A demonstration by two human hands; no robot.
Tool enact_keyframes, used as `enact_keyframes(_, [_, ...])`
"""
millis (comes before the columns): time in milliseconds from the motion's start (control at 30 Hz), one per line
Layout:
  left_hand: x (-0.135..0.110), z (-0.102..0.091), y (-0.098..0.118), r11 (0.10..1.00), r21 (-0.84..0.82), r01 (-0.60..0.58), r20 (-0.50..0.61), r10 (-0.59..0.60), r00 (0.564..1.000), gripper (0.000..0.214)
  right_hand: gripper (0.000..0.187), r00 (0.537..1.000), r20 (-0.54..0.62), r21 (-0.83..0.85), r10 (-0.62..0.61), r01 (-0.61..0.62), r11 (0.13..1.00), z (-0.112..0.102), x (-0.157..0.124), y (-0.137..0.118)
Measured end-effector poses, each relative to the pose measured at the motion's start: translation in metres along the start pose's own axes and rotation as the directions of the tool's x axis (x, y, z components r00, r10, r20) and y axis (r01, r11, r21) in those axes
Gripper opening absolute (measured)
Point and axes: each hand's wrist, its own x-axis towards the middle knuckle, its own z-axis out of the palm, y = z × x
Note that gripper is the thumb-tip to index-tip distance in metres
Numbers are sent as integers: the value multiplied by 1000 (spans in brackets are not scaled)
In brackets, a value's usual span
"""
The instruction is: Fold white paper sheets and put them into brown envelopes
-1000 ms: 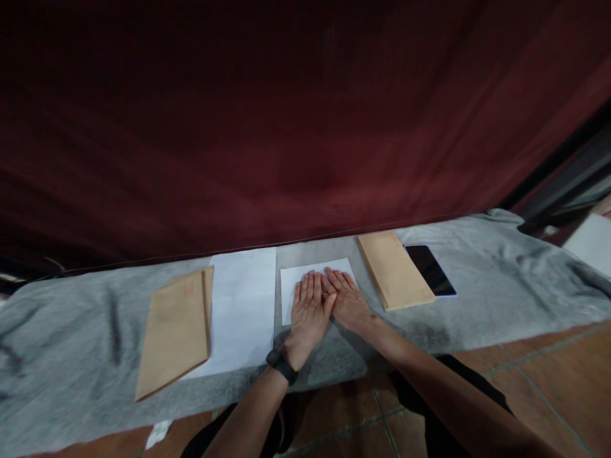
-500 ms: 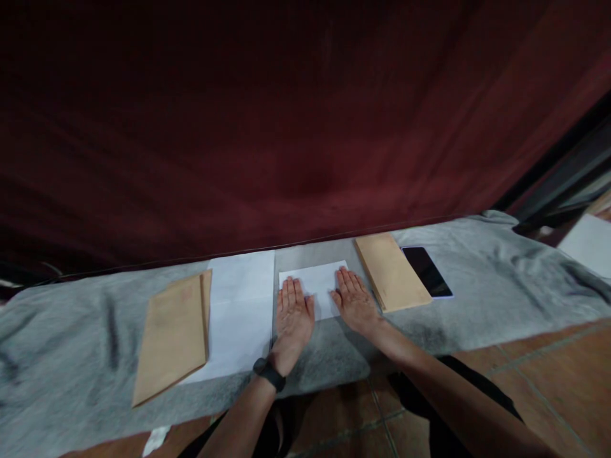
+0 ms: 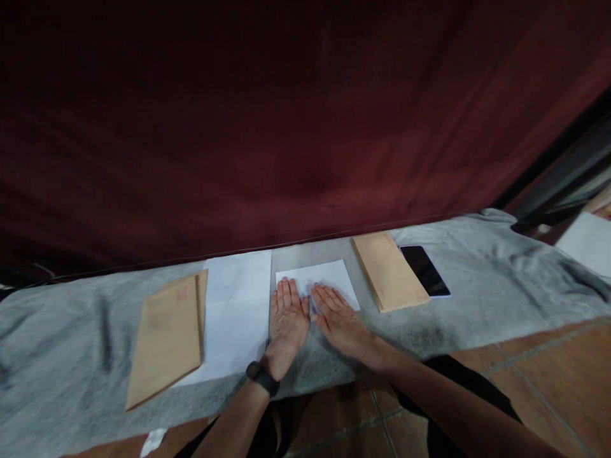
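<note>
A folded white sheet of paper [image 3: 334,273] lies on the grey cloth in front of me. My left hand [image 3: 289,315] rests flat on its left part, fingers stretched out and pointing away from me. Beside it, my right hand [image 3: 337,318] presses flat on the lower middle of the same paper, fingers angled up and to the left. Neither hand grips anything. Just left of my left hand are larger white sheets [image 3: 238,312] with a crease across them.
Brown envelopes [image 3: 167,337] overlap the white sheets at the left. To the right lies a stack of brown envelopes [image 3: 394,270], with a phone [image 3: 424,270] beside it. Grey cloth [image 3: 496,286] covers the surface, and a dark red curtain [image 3: 305,159] hangs behind.
My right hand has slid left along the folded paper toward my left hand, uncovering the paper's right end. My left hand stays on the left part.
</note>
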Motion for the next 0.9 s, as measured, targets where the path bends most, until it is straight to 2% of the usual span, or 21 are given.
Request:
enact_keyframes(133, [0, -2, -1, 1000, -5, -22, 9, 22, 1000, 60, 58, 999, 30, -1, -31, 31, 1000, 7, -12, -4])
enact_keyframes(267, [-1, -2, -1, 1000, 9, -13, 13, 13, 1000, 60, 60, 998, -7, -50, 57, -58, 997, 6, -18, 4])
enact_keyframes(400, [-5, -3, -5, 1000, 24, 3, -37, -2, 999, 59, 59, 989, -19, -96, 148, -150, 984, 2, -21, 12])
enact_keyframes(500, [-10, -11, -2, 1000, 23, -12, -71, 13, 997, 58, 58, 985, -21, -121, 170, -172, 978, -1, -24, 16])
enact_keyframes(633, [-22, -23, 19, 986, -49, -157, -64, 153, 986, 58, 56, 987, -49, -148, 152, -157, 976, -2, -27, 19])
enact_keyframes(767, [-40, -21, 38, 935, -147, -324, -24, 324, 946, 61, 55, 990, -56, -163, 126, -134, 977, 1, -28, 20])
enact_keyframes(900, [-51, -17, 33, 942, -109, -319, -7, 320, 947, 68, 57, 987, -71, -156, 147, -157, 975, 2, -30, 22])
